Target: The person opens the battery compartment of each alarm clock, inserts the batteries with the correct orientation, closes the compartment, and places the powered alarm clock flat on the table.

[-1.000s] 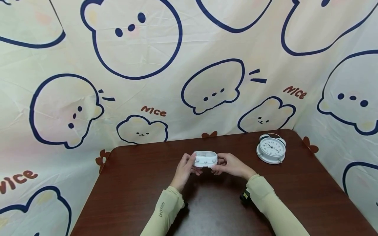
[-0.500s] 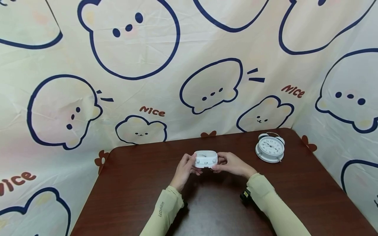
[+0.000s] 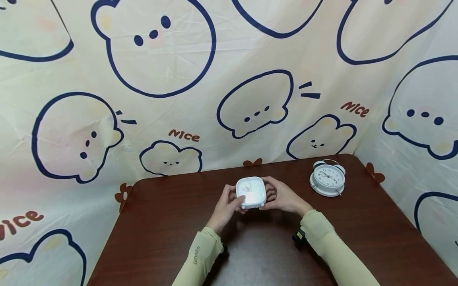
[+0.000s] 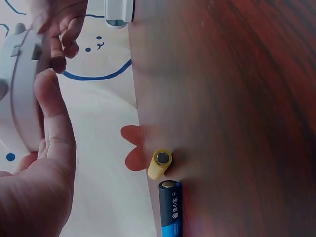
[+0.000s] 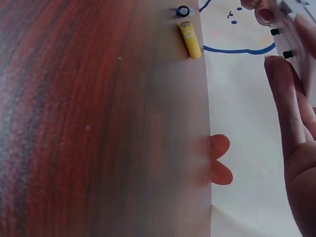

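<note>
Both hands hold a small white square clock [image 3: 251,190] with rounded corners over the middle of the table. Its pale dial faces up toward the head camera. My left hand [image 3: 223,208] grips the left side, thumb lying across the lower left corner of the front. The right side is held by my right hand [image 3: 282,195], with its fingers curled behind. In the left wrist view, the clock's white casing [image 4: 24,98] shows edge-on. Small black knobs [image 5: 288,54] on the clock show in the right wrist view.
A white round twin-bell alarm clock [image 3: 328,178] stands at the back right of the brown table [image 3: 171,222]. Wrist views show a yellow battery [image 4: 159,167] and a blue-and-black battery [image 4: 170,210] near the table's far edge. A cartoon-printed cloth [image 3: 200,119] hangs behind.
The square clock has tilted so its dial, foreshortened before, now faces the head camera. The left thumb has moved onto its front, and the right hand has turned with it.
</note>
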Demonstrator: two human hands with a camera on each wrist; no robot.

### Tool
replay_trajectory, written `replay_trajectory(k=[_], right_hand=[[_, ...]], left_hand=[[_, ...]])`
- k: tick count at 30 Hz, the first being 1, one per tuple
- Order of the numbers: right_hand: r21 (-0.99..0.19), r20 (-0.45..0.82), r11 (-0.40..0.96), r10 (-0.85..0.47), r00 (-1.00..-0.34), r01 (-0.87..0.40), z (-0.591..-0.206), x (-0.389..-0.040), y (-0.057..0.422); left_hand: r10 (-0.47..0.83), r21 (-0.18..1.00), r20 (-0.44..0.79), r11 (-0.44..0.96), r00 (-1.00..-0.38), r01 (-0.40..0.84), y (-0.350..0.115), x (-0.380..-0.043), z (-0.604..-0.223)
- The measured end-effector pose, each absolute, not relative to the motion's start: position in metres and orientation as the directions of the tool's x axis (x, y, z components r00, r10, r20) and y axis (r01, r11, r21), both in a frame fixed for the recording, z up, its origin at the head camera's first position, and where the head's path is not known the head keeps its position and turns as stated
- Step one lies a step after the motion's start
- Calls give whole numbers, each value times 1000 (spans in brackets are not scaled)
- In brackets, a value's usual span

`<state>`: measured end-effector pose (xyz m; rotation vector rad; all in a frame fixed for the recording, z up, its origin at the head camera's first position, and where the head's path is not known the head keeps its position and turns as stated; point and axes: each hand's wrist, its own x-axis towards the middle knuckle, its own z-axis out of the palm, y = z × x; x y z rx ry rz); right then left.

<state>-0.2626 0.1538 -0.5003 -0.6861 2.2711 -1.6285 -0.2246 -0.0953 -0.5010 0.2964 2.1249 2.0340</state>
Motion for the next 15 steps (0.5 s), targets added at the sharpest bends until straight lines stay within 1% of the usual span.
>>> replay_trajectory(k=[8,15], right_hand=[[-943,51,254,-523,-851,-213,-507,-264,154],[-954,48,229,-514,-856,-192,-504,-262,151]], left_hand=[[282,999,-7,37,-959,3,-96,-224,-504],[327,1000,-4,-18,-945,-11,-96,-227,-508]])
